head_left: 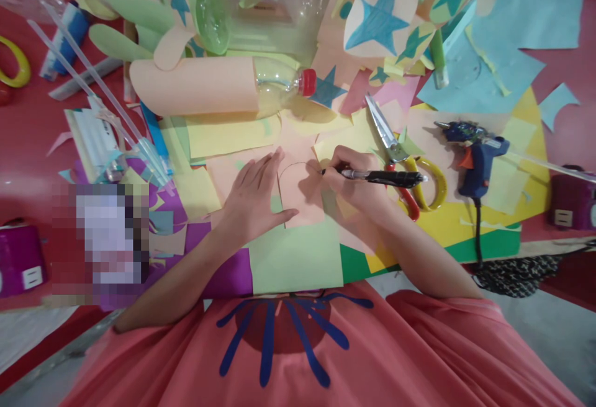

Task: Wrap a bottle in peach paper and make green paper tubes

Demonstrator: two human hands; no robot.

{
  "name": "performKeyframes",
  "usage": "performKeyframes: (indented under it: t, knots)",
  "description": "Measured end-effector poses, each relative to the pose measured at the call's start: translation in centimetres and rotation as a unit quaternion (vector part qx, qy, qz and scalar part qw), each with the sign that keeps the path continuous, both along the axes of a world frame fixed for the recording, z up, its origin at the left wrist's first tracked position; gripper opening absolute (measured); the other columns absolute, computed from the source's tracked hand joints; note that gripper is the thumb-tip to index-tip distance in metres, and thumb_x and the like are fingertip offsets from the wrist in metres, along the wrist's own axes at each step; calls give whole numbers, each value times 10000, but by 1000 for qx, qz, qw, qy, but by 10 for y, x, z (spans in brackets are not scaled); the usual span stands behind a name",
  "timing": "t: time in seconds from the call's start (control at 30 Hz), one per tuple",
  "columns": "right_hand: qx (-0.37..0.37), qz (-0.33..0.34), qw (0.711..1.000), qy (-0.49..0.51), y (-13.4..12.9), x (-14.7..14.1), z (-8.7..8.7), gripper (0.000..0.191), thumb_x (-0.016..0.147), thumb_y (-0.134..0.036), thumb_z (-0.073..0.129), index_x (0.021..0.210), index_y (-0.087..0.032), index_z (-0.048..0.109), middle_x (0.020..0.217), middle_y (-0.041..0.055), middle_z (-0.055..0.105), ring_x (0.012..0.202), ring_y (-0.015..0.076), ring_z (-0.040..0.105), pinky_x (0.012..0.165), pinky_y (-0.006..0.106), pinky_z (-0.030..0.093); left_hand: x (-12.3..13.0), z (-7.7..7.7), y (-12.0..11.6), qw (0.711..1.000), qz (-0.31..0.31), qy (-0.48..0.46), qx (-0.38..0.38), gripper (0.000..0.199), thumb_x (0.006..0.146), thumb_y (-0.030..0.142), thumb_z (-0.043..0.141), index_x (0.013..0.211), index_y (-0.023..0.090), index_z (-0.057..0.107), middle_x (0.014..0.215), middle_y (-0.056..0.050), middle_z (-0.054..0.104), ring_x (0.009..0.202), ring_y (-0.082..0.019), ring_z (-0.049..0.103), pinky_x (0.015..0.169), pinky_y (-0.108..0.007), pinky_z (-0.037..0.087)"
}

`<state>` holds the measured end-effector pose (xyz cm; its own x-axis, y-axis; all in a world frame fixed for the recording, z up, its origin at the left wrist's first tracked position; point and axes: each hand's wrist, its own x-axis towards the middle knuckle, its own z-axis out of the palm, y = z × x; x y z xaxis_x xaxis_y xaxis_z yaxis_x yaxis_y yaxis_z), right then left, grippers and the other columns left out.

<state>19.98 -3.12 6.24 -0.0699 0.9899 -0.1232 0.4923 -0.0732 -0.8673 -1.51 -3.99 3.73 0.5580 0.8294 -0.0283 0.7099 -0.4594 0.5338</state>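
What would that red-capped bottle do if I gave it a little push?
The red-capped bottle would probably roll, since it looks round and lies on its side. It's likely light too, because its see-through end looks empty.

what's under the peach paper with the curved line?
Pale green sheet shows past the near edge of the peach paper, apparently running beneath it. How far it goes, or anything else underneath, is covered by the paper and left hand.

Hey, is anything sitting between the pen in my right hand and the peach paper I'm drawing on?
Nothing visible: the pen in your right hand has its tip at the curved line on the peach paper. Your left hand rests left of the tip; the scissors lie right of it.
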Motion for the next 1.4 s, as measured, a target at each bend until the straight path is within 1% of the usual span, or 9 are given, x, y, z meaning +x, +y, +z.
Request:
performKeyframes:
  t: [0.23, 0.33, 0.47, 0.6, 0.77, 0.93, 1.17, 1.27, 1.4]
  knots:
    - [59, -48, 997, 19, 1, 1, 1, 218, 708, -160, 561, 548, -217, 424, 468, -62, 428, 438, 81, 353, 443, 259, 281, 2, 3, 1, 999, 6, 27, -21, 1044, 734, 419, 744, 1508, 155, 95, 1520, -175, 375, 1419, -322, 341, 1184, -513, 246]
    - [55, -77, 994, 61, 0, 0, -2, 118, 848, -281, 527, 781, -230, 609, 560, -37, 578, 467, 112, 480, 505, 284, 412, 2, 2, 0, 1000, 7, 23, -19, 1027, 730, 419, 747, 1504, 161, 123, 1523, -172, 371, 1417, -320, 346, 1187, -502, 247]
    - [79, -65, 994, 49, 2, -3, -10, 179, 908, -382, 515, 994, -267, 621, 861, 28, 706, 804, 184, 662, 768, 363, 533, 1, -1, -1, 1000, 21, 15, 7, 1039, 727, 441, 746, 1510, 175, 115, 1553, -169, 313, 1447, -327, 286, 1191, -482, 252]
    - [157, -6, 986, -48, 8, -4, -22, 213, 856, -291, 579, 1068, -278, 570, 1076, 63, 688, 1076, 249, 612, 927, 445, 500, -1, -3, -1, 1000, 17, 14, 22, 1081, 727, 499, 731, 1516, 153, 77, 1571, -191, 257, 1472, -353, 203, 1191, -500, 245]
    - [169, 50, 983, -53, 9, -3, -31, 276, 846, -287, 575, 1118, -275, 528, 1101, 79, 669, 1071, 259, 617, 963, 470, 475, -1, -3, -1, 1000, 14, 9, 11, 1084, 733, 465, 735, 1521, 191, 44, 1569, -175, 272, 1469, -334, 228, 1193, -496, 240]
    - [171, 19, 984, 36, 5, -5, -29, 375, 816, -359, 623, 1139, -270, 455, 1097, 77, 650, 1067, 234, 627, 956, 447, 477, -1, -1, -1, 1000, -6, 7, 17, 1091, 740, 427, 738, 1520, 204, 9, 1564, -182, 279, 1462, -338, 247, 1191, -520, 223]
    - [107, -49, 986, 116, 0, -8, -14, 306, 796, -396, 620, 1024, -316, 432, 781, -4, 530, 706, 187, 569, 665, 360, 501, -4, 1, -3, 994, -16, -105, -16, 878, 876, 343, 590, 1518, 273, -5, 1573, -157, 267, 1456, -283, 285, 1175, -481, 297]
    - [42, -102, 975, 193, 0, -16, -5, 317, 784, -450, 607, 998, -315, 416, 753, -14, 459, 608, 158, 479, 534, 311, 440, -2, 5, -4, 960, 81, -225, -148, 916, 845, 514, 586, 1517, 295, 1, 1569, -146, 277, 1396, -276, 397, 1119, -458, 397]
    - [19, -108, 957, 270, -1, -22, 0, 307, 775, -402, 626, 984, -300, 426, 784, -21, 457, 574, 121, 421, 455, 260, 368, 4, 15, -4, 822, 85, -355, -437, 931, 714, 651, 644, 1471, 245, 284, 1376, -139, 555, 1262, -310, 548, 990, -443, 519]
